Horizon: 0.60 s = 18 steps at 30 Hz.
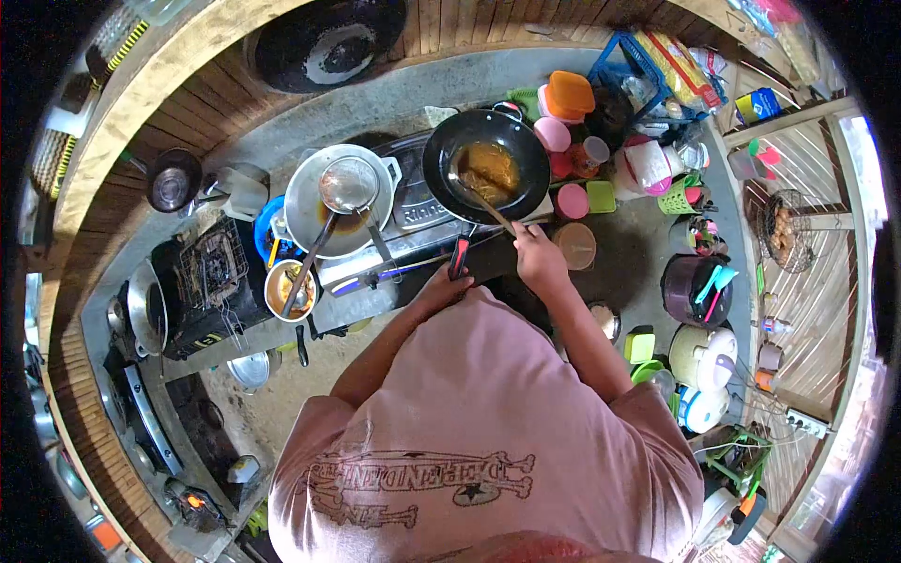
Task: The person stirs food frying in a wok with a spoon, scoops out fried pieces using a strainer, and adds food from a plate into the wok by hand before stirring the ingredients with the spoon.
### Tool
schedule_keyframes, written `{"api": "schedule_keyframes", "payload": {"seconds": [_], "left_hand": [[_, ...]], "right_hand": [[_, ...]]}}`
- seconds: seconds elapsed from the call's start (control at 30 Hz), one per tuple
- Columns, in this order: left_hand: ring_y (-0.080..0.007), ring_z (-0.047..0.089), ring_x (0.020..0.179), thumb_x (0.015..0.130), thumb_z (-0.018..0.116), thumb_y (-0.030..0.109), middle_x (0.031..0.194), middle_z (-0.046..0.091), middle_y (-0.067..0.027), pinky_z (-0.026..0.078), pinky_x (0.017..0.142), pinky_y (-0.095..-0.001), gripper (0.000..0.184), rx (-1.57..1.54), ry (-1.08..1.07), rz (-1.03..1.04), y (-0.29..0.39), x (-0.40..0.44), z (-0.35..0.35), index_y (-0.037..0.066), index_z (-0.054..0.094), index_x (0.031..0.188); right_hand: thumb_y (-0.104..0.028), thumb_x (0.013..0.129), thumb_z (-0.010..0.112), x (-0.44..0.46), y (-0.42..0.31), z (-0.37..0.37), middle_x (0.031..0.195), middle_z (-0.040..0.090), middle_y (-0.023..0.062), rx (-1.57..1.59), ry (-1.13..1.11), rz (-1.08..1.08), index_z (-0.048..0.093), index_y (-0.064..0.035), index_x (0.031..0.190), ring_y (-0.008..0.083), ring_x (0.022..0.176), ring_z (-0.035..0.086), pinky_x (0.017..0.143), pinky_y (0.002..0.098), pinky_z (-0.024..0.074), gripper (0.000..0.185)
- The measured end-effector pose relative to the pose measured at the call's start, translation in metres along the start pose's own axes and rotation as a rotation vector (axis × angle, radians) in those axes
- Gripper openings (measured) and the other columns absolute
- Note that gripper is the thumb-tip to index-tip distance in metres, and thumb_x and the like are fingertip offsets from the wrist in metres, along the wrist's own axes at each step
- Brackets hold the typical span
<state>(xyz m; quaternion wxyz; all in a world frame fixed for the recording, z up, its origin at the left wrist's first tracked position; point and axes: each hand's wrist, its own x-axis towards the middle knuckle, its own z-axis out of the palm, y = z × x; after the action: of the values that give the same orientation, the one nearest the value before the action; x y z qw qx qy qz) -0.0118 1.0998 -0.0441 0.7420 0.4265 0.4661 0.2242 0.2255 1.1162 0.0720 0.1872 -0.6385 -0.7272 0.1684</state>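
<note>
A black wok (439, 155) stands on the right side of the stove, with brown oil and some food in its bottom. My left hand (445, 289) is closed round the wok's black and red handle. In my right hand (541, 260) is the wooden handle of a spatula (488, 206), whose far end reaches into the oil; the blade is partly hidden there. To the left, a large grey pot (305, 192) sits on the stove with a round strainer (349, 184) across its top. Brown liquid shows in that pot.
A bowl of food (281, 300) and a blue basin (267, 231) stand left of the pot. Colourful plastic containers (569, 96) crowd the counter on the right, near a dark pot (695, 286) and a rice cooker (702, 357). A grill rack (211, 263) lies far left.
</note>
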Motion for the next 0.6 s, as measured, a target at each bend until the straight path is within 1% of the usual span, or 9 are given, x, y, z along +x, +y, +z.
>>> {"api": "schedule_keyframes", "payload": {"seconds": [0.07,0.13,0.2,0.27,0.3,0.33,0.43,0.57,0.6], "left_hand": [[-0.0082,0.051,0.067,0.089,0.073,0.026,0.084,0.054,0.0002,0.042,0.057,-0.0260,0.040,-0.041,-0.023,-0.019,0.004,0.001,0.000,0.005,0.050,0.115],[-0.0083,0.052,0.068,0.088,0.073,0.026,0.087,0.056,-0.0006,0.043,0.057,-0.0267,0.044,0.039,0.004,-0.061,0.001,0.002,0.000,0.005,0.050,0.118],[-0.0084,0.052,0.068,0.087,0.074,0.025,0.087,0.056,-0.0008,0.043,0.057,-0.0270,0.045,0.012,0.006,-0.054,0.001,-0.002,0.000,0.004,0.050,0.120],[-0.0085,0.053,0.068,0.087,0.074,0.025,0.087,0.057,-0.0010,0.043,0.057,-0.0273,0.047,-0.011,0.007,-0.049,0.001,-0.002,-0.001,0.004,0.050,0.121],[-0.0085,0.053,0.067,0.087,0.074,0.025,0.086,0.057,-0.0009,0.043,0.057,-0.0274,0.047,0.052,0.018,-0.048,-0.001,0.001,-0.002,0.004,0.050,0.121],[-0.0086,0.052,0.066,0.086,0.074,0.025,0.085,0.057,-0.0008,0.043,0.056,-0.0274,0.047,0.114,0.027,-0.046,-0.004,0.004,-0.002,0.004,0.050,0.122],[-0.0090,0.052,0.064,0.086,0.074,0.025,0.082,0.057,-0.0011,0.043,0.056,-0.0275,0.048,0.071,0.038,-0.052,-0.012,0.007,-0.002,0.003,0.050,0.122],[-0.0101,0.053,0.062,0.085,0.075,0.025,0.080,0.057,-0.0018,0.044,0.055,-0.0280,0.048,0.102,0.044,-0.024,-0.016,0.010,-0.004,0.002,0.051,0.120],[-0.0119,0.055,0.067,0.084,0.076,0.027,0.082,0.059,-0.0025,0.046,0.060,-0.0294,0.049,0.130,0.039,-0.037,-0.015,0.012,-0.005,0.003,0.052,0.120]], "right_hand": [[-0.013,0.094,0.053,0.003,-0.015,0.001,0.112,0.062,0.0221,0.037,-0.009,0.013,0.059,-0.0022,0.129,0.0422,0.094,0.064,0.078,0.0478,0.0528,0.037],[-0.011,0.091,0.053,0.003,-0.023,0.009,0.110,0.063,0.0227,0.097,0.043,-0.115,0.059,-0.0016,0.128,0.0422,0.086,0.066,0.072,0.0484,0.0547,0.038],[-0.009,0.091,0.054,-0.005,-0.028,0.010,0.110,0.063,0.0230,0.062,0.012,-0.096,0.057,-0.0006,0.128,0.0419,0.086,0.066,0.072,0.0487,0.0552,0.038],[-0.012,0.093,0.055,-0.012,-0.019,0.008,0.106,0.061,0.0229,-0.094,-0.140,0.040,0.058,-0.0001,0.128,0.0412,0.091,0.064,0.076,0.0474,0.0543,0.037],[-0.011,0.093,0.054,-0.013,-0.019,0.006,0.106,0.061,0.0228,-0.132,-0.084,0.031,0.056,0.0000,0.129,0.0407,0.089,0.065,0.072,0.0477,0.0546,0.038],[-0.011,0.093,0.054,-0.012,-0.021,0.005,0.106,0.061,0.0228,-0.135,-0.086,0.031,0.056,0.0000,0.129,0.0407,0.089,0.065,0.072,0.0477,0.0546,0.038],[-0.010,0.093,0.054,-0.003,-0.027,0.006,0.106,0.061,0.0219,-0.111,-0.036,0.030,0.055,-0.0010,0.131,0.0409,0.087,0.065,0.072,0.0476,0.0547,0.039],[-0.009,0.092,0.054,0.004,-0.032,0.031,0.108,0.061,0.0214,-0.089,-0.015,-0.064,0.056,-0.0016,0.131,0.0408,0.088,0.065,0.073,0.0462,0.0553,0.040],[-0.009,0.092,0.054,0.006,-0.034,0.032,0.109,0.061,0.0213,-0.102,-0.018,-0.085,0.056,-0.0019,0.131,0.0407,0.088,0.065,0.074,0.0460,0.0555,0.040]]}}
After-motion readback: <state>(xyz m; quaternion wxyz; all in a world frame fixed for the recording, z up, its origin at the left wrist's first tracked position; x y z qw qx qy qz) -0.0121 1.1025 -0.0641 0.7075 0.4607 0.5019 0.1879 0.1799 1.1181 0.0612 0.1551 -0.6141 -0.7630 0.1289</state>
